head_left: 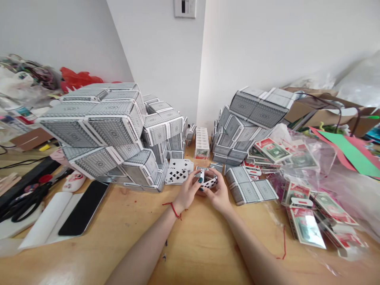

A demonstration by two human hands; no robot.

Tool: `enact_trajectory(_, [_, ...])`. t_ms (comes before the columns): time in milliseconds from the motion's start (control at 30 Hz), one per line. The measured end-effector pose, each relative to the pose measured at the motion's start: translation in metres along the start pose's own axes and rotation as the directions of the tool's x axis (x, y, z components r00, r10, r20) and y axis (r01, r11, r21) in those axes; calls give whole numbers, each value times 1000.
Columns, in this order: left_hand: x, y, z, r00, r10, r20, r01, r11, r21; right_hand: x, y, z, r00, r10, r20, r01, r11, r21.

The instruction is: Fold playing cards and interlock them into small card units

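Between my two hands, above the wooden table, is a small folded playing-card piece [209, 182] with spade faces showing and an open hollow middle. My left hand [191, 185] pinches its left side, a dark-nailed thumb lying over the near edge. On the other side, my right hand [219, 192] grips the piece with thumb and curled fingers. Loose playing cards [177, 172], an eight of spades on top, lie face up just left of my hands. To the right sits a joined group of folded card boxes [248, 189] with grey backs.
Large stacks of folded card boxes rise at left [109, 126] and right [255, 111]. A row of card decks [202, 144] stands between them. Packaged decks [307, 225] and plastic bags lie right. Black phone [84, 208], paper roll [49, 215] and scissors [31, 202] lie left.
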State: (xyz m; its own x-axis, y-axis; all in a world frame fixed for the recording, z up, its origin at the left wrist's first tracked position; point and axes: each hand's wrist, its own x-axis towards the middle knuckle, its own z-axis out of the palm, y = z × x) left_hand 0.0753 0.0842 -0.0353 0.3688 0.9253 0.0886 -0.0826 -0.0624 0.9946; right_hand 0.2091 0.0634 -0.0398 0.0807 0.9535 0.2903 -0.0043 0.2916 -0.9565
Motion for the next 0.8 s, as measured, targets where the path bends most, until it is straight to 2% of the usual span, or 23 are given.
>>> enact_trajectory(133, [4, -1, -5, 970, -166, 180, 216, 925, -313, 0, 0, -3, 998, -56, 38, 59, 994, -89])
enact_trajectory(267, [6, 3, -14, 913, -230, 338, 357, 851, -386, 0, 2, -4, 996, -76, 45, 83, 980, -182])
enact_trajectory(367, [8, 4, -19, 923, -220, 315, 338, 856, -391, 1, 8, -5, 997, -82, -2, 79, 965, -249])
enact_trajectory(467, [11, 4, -19, 950, -195, 244, 277, 885, -374, 5, 14, -7, 989, -70, -129, 29, 955, -296])
enact_trajectory(533, [12, 4, -17, 964, -177, 198, 239, 905, -352, 7, 17, -7, 990, 21, -143, -47, 982, -183])
enact_trajectory(633, [13, 5, -15, 978, -149, 145, 189, 928, -321, 10, 17, -7, 985, 164, -58, -159, 985, 72])
enact_trajectory(800, [12, 5, -14, 981, -110, 161, 154, 945, -288, 12, 14, -9, 953, 302, 19, -286, 877, 385])
